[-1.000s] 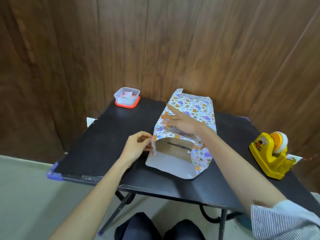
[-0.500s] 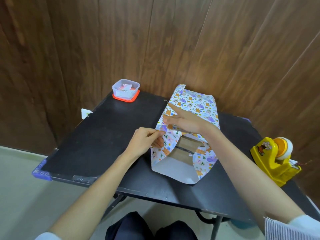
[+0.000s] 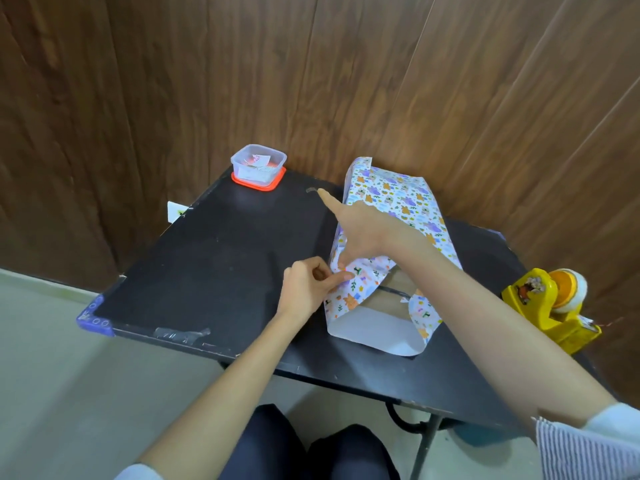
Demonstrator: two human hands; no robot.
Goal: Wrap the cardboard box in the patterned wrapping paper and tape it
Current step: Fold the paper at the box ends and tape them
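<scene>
View: head, looking down along both my arms.
Box point(image 3: 393, 294): on the desk point(image 3: 207, 258), right of middle, its long side running away from me. Bare cardboard shows only at the near, open end.
Paper point(image 3: 398, 199): wrapped over the box's top and sides. Its white inside shows on the flap lying flat on the desk nearest me.
Left fingers point(image 3: 334, 279): curled, with thumb and forefinger pinching the paper's left flap at the box's near-left corner.
Right fingers point(image 3: 330, 204): palm down on the paper on top of the box, just above my left. The forefinger is straight and reaches past the box's left edge.
Strip point(image 3: 311, 189): small and grey, at my right forefinger's tip. I cannot tell what it is.
Dispenser point(image 3: 550, 306): yellow, at the desk's right edge, well apart from both hands.
Tub point(image 3: 258, 166): clear, on a red lid, at the far-left corner.
</scene>
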